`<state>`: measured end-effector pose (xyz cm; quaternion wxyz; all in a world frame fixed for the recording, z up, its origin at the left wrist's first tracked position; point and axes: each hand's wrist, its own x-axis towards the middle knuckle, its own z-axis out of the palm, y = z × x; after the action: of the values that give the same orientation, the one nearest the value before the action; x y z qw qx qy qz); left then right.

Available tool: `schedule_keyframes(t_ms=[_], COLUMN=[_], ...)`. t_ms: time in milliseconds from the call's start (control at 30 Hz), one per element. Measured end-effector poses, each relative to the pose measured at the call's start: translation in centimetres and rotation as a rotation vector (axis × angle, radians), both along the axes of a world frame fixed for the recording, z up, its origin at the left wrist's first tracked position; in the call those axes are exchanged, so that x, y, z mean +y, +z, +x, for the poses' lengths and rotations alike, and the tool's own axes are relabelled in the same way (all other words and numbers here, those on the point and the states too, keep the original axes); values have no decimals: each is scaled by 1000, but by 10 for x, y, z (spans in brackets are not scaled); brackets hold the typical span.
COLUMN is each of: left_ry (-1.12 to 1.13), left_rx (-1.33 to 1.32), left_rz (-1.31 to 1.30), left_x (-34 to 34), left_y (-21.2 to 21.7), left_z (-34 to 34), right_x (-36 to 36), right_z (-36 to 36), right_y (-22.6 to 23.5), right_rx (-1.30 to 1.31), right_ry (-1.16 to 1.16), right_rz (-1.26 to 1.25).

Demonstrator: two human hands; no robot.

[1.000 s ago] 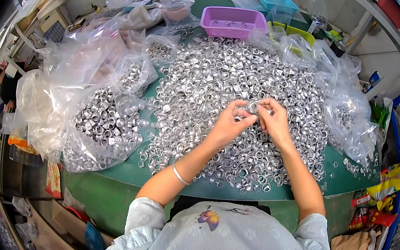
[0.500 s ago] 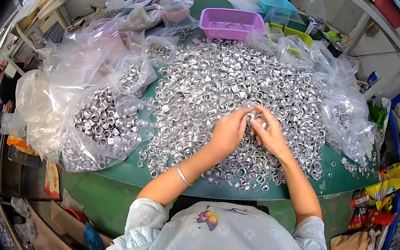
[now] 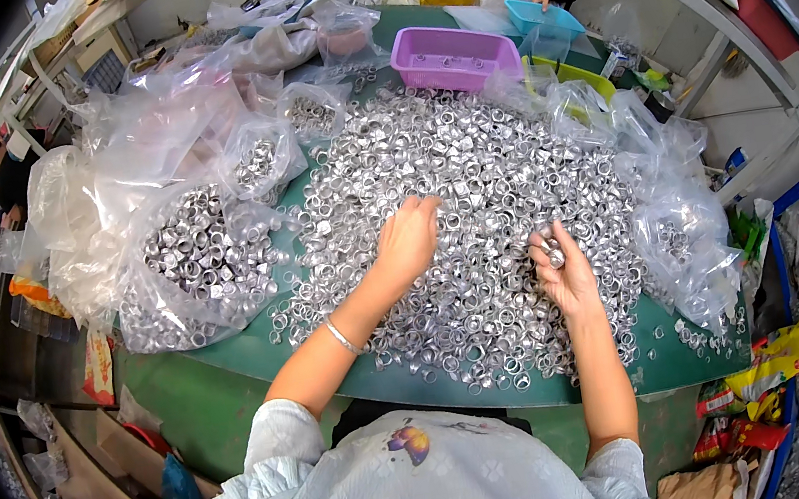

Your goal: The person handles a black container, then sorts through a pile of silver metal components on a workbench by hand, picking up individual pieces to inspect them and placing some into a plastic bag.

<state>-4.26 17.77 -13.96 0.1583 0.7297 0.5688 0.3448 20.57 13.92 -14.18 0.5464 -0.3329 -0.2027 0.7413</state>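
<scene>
Parting from each other, the two hands no longer meet over the heap as they did a moment ago: the left hand has swung out to centre frame and lies palm-down on the wide pile of small silver metal ring caps, fingers loosely curled as if raking; whether it has pinched one up I cannot tell. The right hand, right of centre, has closed its fingers round a small cluster of silver caps, which pokes up out of the fist. That reads to me as one round of sorting finished and the next pick begun. The held cluster's long axis runs roughly up the frame, tip pointing toward the purple plastic basket at top centre. Clear plastic bags of caps sit at left on the round green table.
</scene>
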Motion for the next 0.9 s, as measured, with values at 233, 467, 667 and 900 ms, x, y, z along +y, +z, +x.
schedule_keyframes(t_ms=[233,467,667,900], left_ry=[-88,-102,-85,-202], left_rx=[67,199,-33,-1129], left_rz=[17,32,237,-590], left_x=[36,101,111,109], left_y=[7,-18,-27,-9], left_z=[23,46,41,33], right_x=[95,122,113,127], right_z=[20,0,33,38], right_y=[1,14,25,2], right_rx=[-1465,-1881,-396,-494], right_ry=[-492,-258,-128,-158], right_rz=[873,592,144,101])
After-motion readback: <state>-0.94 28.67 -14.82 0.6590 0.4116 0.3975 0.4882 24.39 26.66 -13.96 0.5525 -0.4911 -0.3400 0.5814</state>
